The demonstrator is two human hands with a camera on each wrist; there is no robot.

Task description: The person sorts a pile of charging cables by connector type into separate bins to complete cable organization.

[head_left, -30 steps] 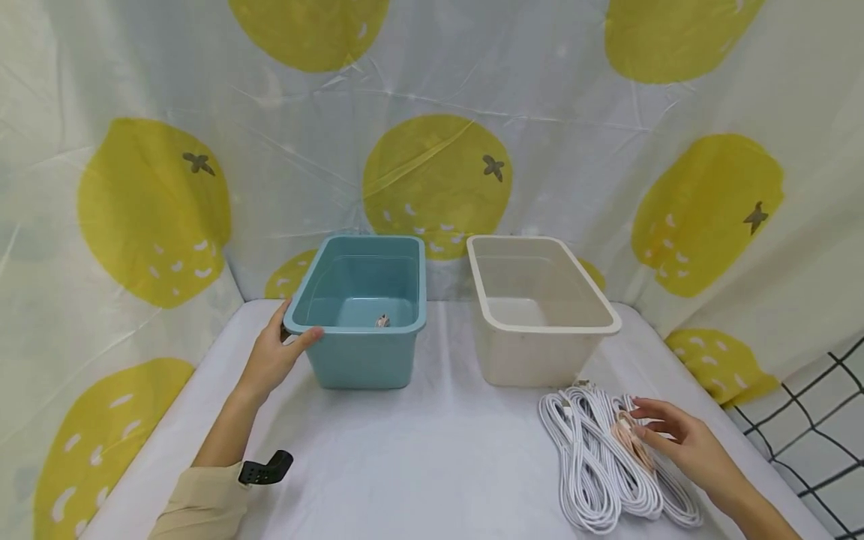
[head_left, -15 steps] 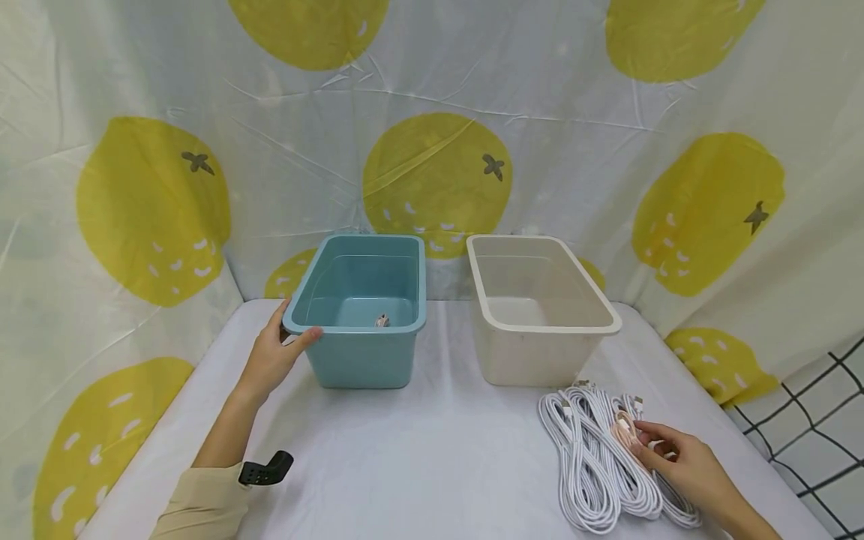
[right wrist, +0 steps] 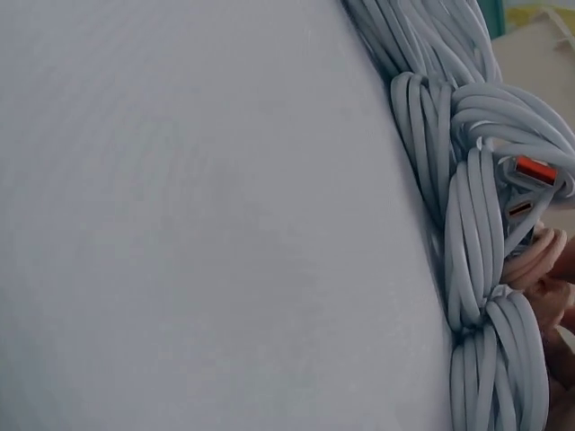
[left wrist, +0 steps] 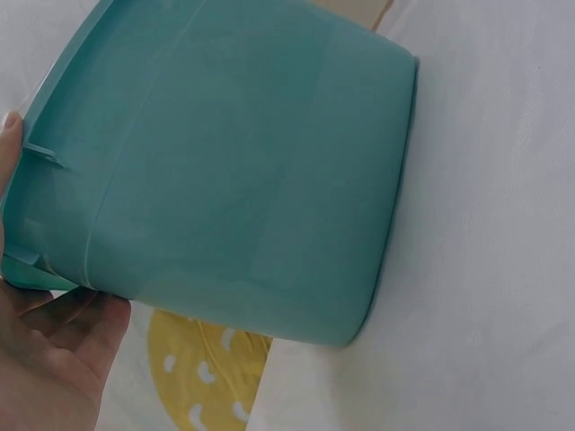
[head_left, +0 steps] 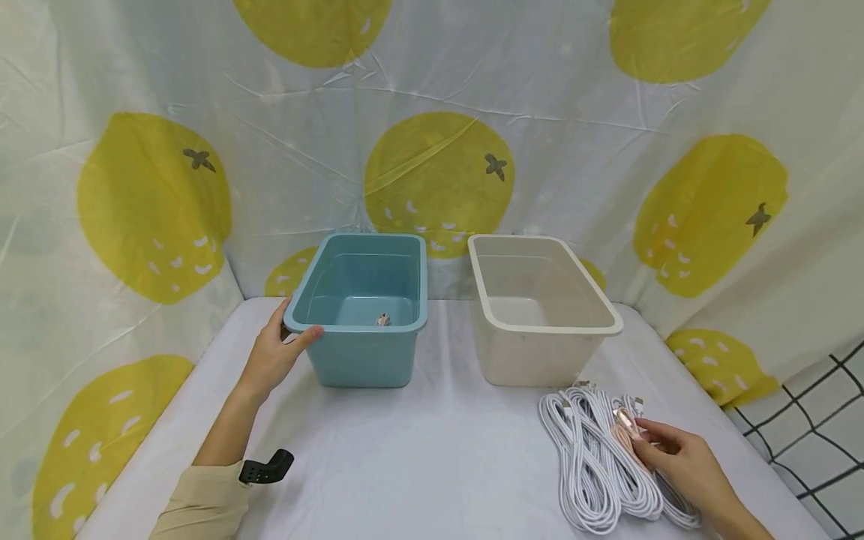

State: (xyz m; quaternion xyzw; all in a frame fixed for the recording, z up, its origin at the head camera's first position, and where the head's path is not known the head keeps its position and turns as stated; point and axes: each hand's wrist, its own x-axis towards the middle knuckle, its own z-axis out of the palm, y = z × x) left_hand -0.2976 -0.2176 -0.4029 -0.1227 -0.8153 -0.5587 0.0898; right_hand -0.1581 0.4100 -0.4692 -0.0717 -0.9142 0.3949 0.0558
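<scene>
My left hand (head_left: 270,361) grips the teal bin (head_left: 361,360) at its front left corner, thumb on the front and fingers around the side below the rim. The left wrist view shows those fingers (left wrist: 101,337) against the bin's outer wall. On the right, my right hand (head_left: 688,461) pinches a pink coiled cable (head_left: 622,429) with a shiny connector end. This cable lies on several bundled white cables (head_left: 589,469). In the right wrist view, the pink cable (right wrist: 537,259) shows beside metal plugs, and the hand is mostly cut off.
A cream bin (head_left: 540,356) stands right of the teal one, just behind the cables. A small rose-gold item (head_left: 382,319) lies inside the teal bin, partly hidden by its front rim. Lemon-print curtain (head_left: 439,180) surrounds the white table, with a black wire grid (head_left: 823,427) at right.
My right hand has come down onto the pink cable and now pinches it; its connector end has turned up slightly. My left hand and the bins have stayed put.
</scene>
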